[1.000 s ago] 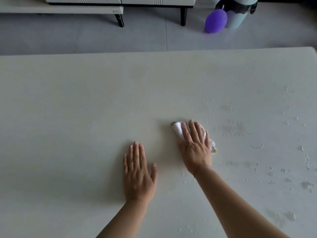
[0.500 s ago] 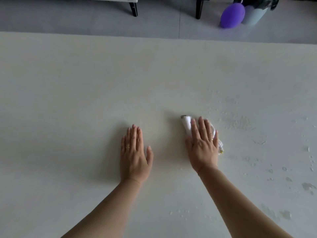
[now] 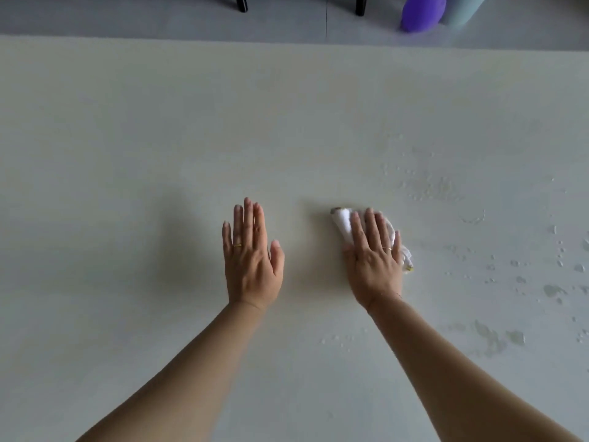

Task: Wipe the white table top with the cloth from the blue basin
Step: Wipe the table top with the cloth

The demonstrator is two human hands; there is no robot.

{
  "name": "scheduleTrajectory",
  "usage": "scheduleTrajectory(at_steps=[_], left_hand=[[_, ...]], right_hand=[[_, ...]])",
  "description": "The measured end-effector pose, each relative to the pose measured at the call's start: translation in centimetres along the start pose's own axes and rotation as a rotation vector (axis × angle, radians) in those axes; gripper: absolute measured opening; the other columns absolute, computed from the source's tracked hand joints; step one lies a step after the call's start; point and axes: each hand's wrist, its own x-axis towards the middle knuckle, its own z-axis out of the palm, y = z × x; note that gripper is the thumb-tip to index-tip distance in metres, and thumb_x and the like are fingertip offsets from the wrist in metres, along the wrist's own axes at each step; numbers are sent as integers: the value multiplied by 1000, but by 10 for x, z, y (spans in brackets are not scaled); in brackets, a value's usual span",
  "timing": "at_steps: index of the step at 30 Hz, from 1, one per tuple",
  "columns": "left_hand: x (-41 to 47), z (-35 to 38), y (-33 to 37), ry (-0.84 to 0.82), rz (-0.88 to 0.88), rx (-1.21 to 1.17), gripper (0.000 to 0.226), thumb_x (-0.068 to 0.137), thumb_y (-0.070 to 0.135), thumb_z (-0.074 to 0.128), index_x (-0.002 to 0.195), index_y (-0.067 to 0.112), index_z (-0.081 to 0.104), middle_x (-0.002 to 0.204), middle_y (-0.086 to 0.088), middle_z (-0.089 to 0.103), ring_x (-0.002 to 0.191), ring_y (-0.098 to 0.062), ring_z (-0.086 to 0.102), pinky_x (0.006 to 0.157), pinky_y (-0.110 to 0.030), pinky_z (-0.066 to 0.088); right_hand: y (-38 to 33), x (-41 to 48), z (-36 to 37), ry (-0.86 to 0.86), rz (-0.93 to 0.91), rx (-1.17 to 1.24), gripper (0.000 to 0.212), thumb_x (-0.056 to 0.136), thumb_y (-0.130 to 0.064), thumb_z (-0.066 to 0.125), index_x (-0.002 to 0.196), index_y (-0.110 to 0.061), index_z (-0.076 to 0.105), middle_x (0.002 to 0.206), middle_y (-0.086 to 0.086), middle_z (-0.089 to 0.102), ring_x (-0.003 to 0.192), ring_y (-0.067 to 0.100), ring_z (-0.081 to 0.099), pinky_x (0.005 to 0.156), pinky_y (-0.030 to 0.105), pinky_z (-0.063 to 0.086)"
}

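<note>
Purple ball (image 3: 420,14) is seen beyond the table (image 3: 127,154), whose right side is spotted with droplets (image 3: 553,290). A crumpled white cloth (image 3: 341,223) is pressed mid-table under the flat right hand (image 3: 374,269); the left hand (image 3: 251,266) is laid open alongside.

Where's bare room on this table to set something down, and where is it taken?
Bare and seemingly dry: the table left of the left hand, out to its left edge, and the far strip beyond both hands. The gap between left hand and cloth would pass a hand. Crowded: right of the right hand, water drops dot the top.
</note>
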Motion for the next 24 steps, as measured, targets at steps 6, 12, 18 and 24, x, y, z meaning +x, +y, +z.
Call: scheduleTrajectory(at_steps=[6, 12, 18, 24], left_hand=[[-84, 3, -4, -92, 43, 38, 58, 92, 28, 29, 142, -2, 35, 150, -18, 30, 139, -32, 29, 114, -47, 19], [-103, 10, -8, -166, 32, 98, 60, 91, 30, 29, 142, -1, 35, 151, -18, 31, 140, -30, 29, 113, -47, 21], [-103, 8, -7, -192, 10, 54, 62, 89, 29, 31, 143, -1, 33, 152, -17, 29, 141, -30, 27, 115, -46, 19], [-102, 4, -7, -148, 26, 2, 56, 89, 18, 28, 139, -5, 38, 147, -21, 36, 136, -34, 34, 113, -43, 17]], right_hand=[[-72, -54, 25, 9, 32, 90, 61, 91, -36, 33, 149, -27, 16, 158, 1, 8, 146, 18, 0, 115, 41, -11], [-31, -74, 23, -18, -240, -47, 58, 90, -35, 43, 146, -26, 30, 154, 2, 26, 144, 20, 18, 116, 41, 4], [-37, -86, 24, 59, 219, 93, 61, 91, -34, 31, 149, -26, 15, 159, 2, 8, 144, 13, -5, 115, 38, -12], [-61, -142, 33, -59, -237, -29, 55, 93, -36, 35, 147, -25, 29, 154, 1, 22, 143, 23, 19, 114, 45, 10]])
